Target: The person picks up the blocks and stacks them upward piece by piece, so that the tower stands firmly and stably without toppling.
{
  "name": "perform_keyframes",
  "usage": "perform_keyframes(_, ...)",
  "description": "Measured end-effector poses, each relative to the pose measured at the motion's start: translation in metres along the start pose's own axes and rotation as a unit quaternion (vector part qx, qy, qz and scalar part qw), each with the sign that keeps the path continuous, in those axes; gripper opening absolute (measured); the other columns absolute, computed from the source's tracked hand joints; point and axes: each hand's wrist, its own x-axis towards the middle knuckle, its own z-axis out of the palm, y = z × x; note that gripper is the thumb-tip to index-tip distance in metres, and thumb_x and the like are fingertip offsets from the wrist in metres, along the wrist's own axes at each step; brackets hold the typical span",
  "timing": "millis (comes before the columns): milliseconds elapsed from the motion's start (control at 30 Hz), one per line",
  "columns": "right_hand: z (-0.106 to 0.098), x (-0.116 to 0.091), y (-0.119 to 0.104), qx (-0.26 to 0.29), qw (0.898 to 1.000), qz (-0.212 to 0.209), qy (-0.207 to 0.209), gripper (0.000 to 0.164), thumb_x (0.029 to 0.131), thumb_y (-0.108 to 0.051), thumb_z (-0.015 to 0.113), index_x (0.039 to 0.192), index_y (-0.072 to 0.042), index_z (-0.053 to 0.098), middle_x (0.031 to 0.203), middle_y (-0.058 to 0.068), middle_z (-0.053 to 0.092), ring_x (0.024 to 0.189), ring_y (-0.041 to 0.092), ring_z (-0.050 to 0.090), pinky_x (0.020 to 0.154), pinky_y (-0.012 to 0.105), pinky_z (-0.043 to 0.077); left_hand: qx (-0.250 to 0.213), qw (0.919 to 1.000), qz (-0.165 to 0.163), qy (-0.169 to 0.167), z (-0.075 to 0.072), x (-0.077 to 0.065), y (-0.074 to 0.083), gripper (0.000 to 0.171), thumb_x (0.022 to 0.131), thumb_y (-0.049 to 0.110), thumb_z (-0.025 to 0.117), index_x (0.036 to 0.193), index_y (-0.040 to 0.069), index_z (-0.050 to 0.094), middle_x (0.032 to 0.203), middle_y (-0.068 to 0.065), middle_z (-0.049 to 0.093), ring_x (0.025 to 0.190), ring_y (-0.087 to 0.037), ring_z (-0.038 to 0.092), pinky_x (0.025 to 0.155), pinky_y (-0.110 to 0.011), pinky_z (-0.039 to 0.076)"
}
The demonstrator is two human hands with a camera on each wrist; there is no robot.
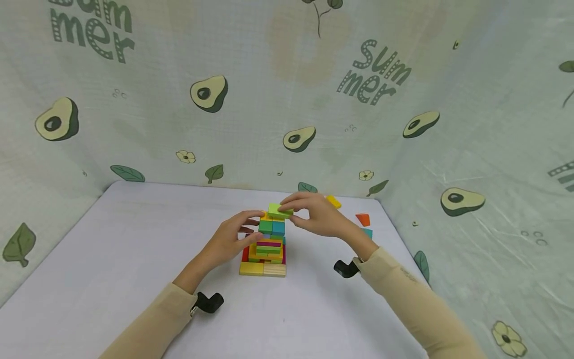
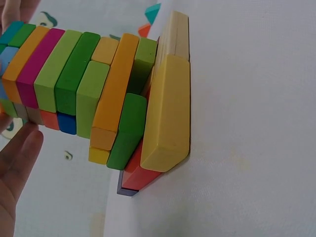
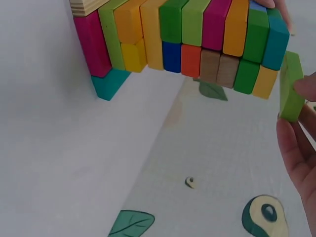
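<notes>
A tower of colourful wooden blocks stands on the white table, with a pale yellow block and a striped wood-grain block at its foot. My right hand pinches a light green block between thumb and fingers at the tower's top. In the right wrist view a narrow gap parts that block from the topmost blocks. To the tower's left is my left hand, its fingers extended along the upper blocks. Its thumb tip touches the front, near a light blue block.
Behind and right of the tower lie a yellow block, an orange-red block and a teal block, the last partly hidden by the right arm. A patterned cloth hangs behind the table.
</notes>
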Motion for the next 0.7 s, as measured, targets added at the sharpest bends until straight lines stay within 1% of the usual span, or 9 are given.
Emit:
perform_keyframes(167, 0.007, 0.006, 0.000, 0.014, 1.000, 0.006, -0.018, 0.029, 0.098, -0.005, 0.074, 0.127, -0.011, 0.078, 0.130, 0.002, 0.072, 0.117, 0.020, 0.066, 0.096, 0.043, 0.061, -0.006, 1.0000, 0.005, 0.000, 0.001, 0.000, 0.000, 0.067, 0.099, 0.030, 0.078, 0.157, 0.029, 0.046, 0.157, -0.004, 0.055, 0.125, -0.029, 0.068, 0.101, -0.049, 0.059)
perform_keyframes(333, 0.010, 0.006, 0.002, 0.015, 1.000, 0.022, -0.015, 0.028, 0.098, -0.007, 0.075, 0.126, -0.012, 0.079, 0.129, 0.001, 0.072, 0.115, 0.018, 0.066, 0.096, 0.037, 0.060, -0.007, 0.9999, 0.011, 0.000, 0.002, 0.001, 0.000, 0.073, 0.098, 0.029, 0.079, 0.160, 0.033, 0.040, 0.158, -0.007, 0.054, 0.125, -0.029, 0.068, 0.102, -0.053, 0.058)
perform_keyframes(433, 0.010, 0.005, 0.003, 0.009, 1.000, 0.023, -0.012, 0.028, 0.099, -0.009, 0.076, 0.126, -0.012, 0.078, 0.129, 0.000, 0.072, 0.115, 0.016, 0.066, 0.095, 0.033, 0.059, -0.004, 0.9999, 0.014, 0.000, 0.001, 0.001, 0.000, 0.072, 0.099, 0.029, 0.078, 0.160, 0.034, 0.041, 0.158, -0.006, 0.054, 0.126, -0.029, 0.067, 0.102, -0.052, 0.058)
perform_keyframes(700, 0.014, 0.006, 0.002, 0.017, 1.000, 0.019, -0.006, 0.028, 0.098, -0.010, 0.077, 0.126, -0.014, 0.079, 0.126, -0.002, 0.073, 0.115, 0.016, 0.066, 0.096, 0.035, 0.060, 0.000, 0.9997, 0.023, -0.003, 0.000, 0.000, -0.002, 0.068, 0.100, 0.029, 0.077, 0.160, 0.033, 0.044, 0.160, -0.005, 0.052, 0.128, -0.032, 0.066, 0.101, -0.050, 0.059)
